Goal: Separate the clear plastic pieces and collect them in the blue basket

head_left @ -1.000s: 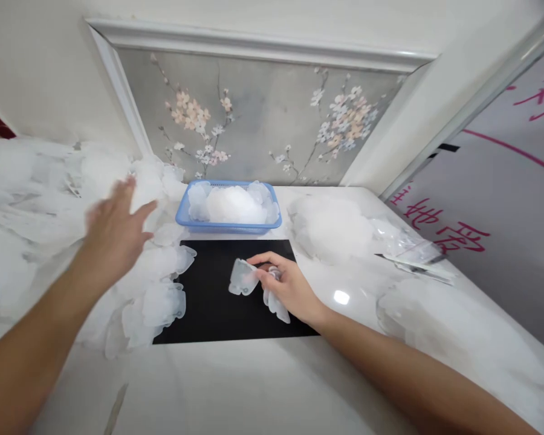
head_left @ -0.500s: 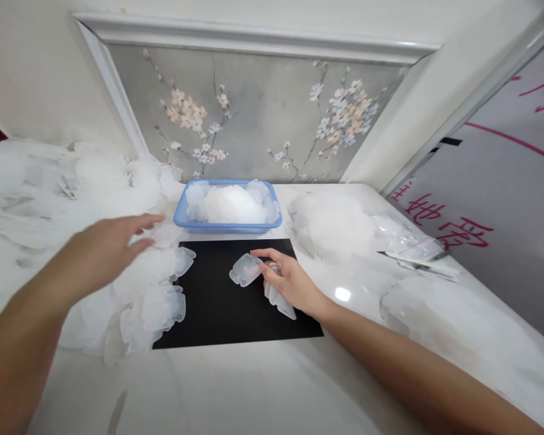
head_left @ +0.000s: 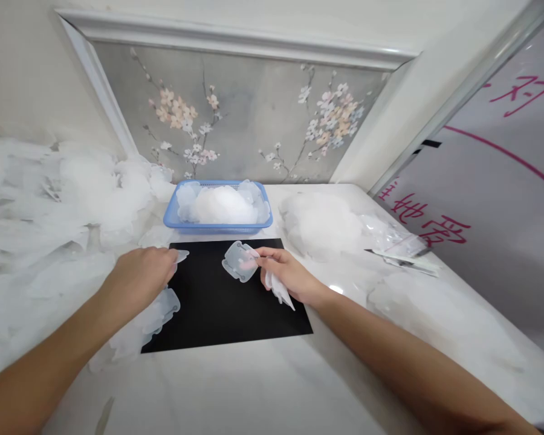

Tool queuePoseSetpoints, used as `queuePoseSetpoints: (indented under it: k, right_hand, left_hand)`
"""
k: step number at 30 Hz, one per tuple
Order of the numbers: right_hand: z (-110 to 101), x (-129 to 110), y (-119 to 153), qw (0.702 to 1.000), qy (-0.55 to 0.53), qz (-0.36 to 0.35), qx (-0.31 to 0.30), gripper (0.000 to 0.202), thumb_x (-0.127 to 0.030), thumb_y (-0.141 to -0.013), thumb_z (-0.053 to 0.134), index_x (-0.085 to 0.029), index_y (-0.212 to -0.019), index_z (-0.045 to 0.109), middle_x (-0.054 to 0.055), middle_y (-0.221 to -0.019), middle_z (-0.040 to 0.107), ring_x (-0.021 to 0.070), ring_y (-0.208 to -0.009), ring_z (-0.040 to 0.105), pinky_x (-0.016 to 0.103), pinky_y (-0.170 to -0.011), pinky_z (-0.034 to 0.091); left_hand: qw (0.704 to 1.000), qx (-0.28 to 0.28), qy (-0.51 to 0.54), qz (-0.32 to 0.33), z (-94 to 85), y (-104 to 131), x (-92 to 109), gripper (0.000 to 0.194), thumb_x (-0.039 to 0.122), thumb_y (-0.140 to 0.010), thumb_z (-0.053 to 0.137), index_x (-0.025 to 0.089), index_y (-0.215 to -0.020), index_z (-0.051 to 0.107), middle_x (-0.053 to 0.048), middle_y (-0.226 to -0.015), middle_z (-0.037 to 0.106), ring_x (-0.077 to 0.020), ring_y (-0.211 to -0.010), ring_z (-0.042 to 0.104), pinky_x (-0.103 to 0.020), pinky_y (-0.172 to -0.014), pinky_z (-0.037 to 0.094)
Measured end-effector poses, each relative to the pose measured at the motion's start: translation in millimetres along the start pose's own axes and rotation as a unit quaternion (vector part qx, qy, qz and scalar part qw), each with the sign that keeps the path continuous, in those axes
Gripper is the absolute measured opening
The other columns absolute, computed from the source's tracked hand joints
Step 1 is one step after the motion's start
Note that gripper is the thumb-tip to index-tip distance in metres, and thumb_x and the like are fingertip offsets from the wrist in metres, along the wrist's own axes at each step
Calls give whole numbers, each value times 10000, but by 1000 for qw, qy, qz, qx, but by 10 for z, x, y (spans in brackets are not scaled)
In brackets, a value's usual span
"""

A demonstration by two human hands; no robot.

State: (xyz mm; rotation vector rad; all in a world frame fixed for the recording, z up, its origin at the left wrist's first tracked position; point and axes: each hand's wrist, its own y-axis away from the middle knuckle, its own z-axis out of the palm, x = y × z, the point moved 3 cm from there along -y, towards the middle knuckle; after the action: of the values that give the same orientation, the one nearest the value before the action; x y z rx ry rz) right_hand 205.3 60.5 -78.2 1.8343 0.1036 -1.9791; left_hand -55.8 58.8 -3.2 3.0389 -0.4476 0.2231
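Observation:
Between the thumb and fingers of my right hand (head_left: 290,275) is a flat, translucent plastic piece (head_left: 240,261) with notched, rounded edges, held over the black mat (head_left: 226,314). More such pieces (head_left: 280,290) are tucked under the same hand's other fingers, edges pointing down. My left hand (head_left: 140,278) is closed at the mat's left edge, its fingers around a similar piece (head_left: 182,256) whose tip sticks out to the right. Its fingertips are partly hidden. Below that hand, several loose pieces (head_left: 163,309) overlap the mat's edge.
A blue basket (head_left: 217,228) behind the mat contains whitish pieces. Translucent pieces are heaped on the left (head_left: 86,187) and back right (head_left: 321,223). Clear plastic bags (head_left: 399,238) lie at the right edge, near a whiteboard (head_left: 494,181).
My left hand has come down and right, from open above the pile to closed on a piece. My right hand has turned its front piece flatter to the camera. The view has shifted slightly.

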Motion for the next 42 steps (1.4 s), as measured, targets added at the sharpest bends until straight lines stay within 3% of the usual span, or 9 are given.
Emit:
queuePoseSetpoints:
  k: [3,7,14,18,25,30,36,38,42]
  right_hand:
    - [-13,2,-9,999,-41,10,-7,304,-389,-765,654,-177,-981,685,-51,-459,552,107,-395,459,199,-366,283]
    - [-19,-12,-2,997,-79,5,-16,266,-362,-749,656,-170,-931,682,-52,-451,543,106,-406,459,216,-422,328]
    - [-30,3,-8,995,-100,3,-23,254,-355,-738,670,-166,-908,680,-52,-449,548,103,-404,440,227,-432,317]
    - [-31,21,-20,995,-100,-1,-16,246,-372,-725,690,-178,-875,676,-50,-457,543,105,-429,456,229,-458,349]
    - [-21,4,13,998,-49,-32,28,236,-427,-769,660,-195,-815,671,-40,-566,500,96,-483,413,230,-450,276]
    - [25,-48,110,968,178,-157,78,424,-462,-830,645,-218,-593,392,-48,-572,376,109,-530,349,257,-512,283]
    - [124,-22,167,875,338,-337,86,160,-132,-823,575,-240,-920,507,59,-1011,577,197,-863,591,343,-740,496]
    - [146,9,167,868,348,-347,74,284,-106,-834,571,-254,-1067,503,88,-1169,567,204,-934,613,372,-796,525]
    - [185,45,185,870,365,-327,61,405,-82,-844,580,-275,-1185,480,110,-1346,509,144,-734,609,380,-723,564]
  left_hand:
    - [999,-42,-12,18,10,19,220,262,324,-908,411,236,-697,538,-32,-718,651,-228,-651,611,-311,-572,348]
    - [987,-119,86,67,130,56,387,368,500,-956,407,236,-785,599,-16,-831,684,-215,-767,634,-310,-649,417]
    - [982,-58,147,102,361,-36,193,337,373,-893,559,245,-1201,615,-68,-1286,619,-282,-1176,554,-402,-964,442]
    - [964,-72,255,38,429,-73,168,496,296,-792,648,285,-1282,572,-44,-1200,637,-255,-1011,612,-391,-885,486]
    - [848,-120,512,-70,453,-75,291,352,325,-743,699,203,-1071,659,-41,-946,699,-230,-882,647,-375,-822,498]
    - [790,-138,587,-111,456,-43,349,343,344,-757,691,197,-1067,696,-61,-1064,722,-233,-945,648,-387,-876,490]
    - [746,-141,637,-135,425,-31,363,391,225,-733,656,199,-1122,674,-54,-1131,726,-231,-1034,655,-382,-939,496]
    - [741,-139,642,-139,418,-30,368,402,196,-728,641,199,-1129,665,-51,-1114,735,-225,-1012,670,-378,-933,502]
    - [731,-134,653,-143,413,-21,385,458,166,-728,632,214,-1183,618,-41,-1078,749,-207,-937,700,-370,-901,517]
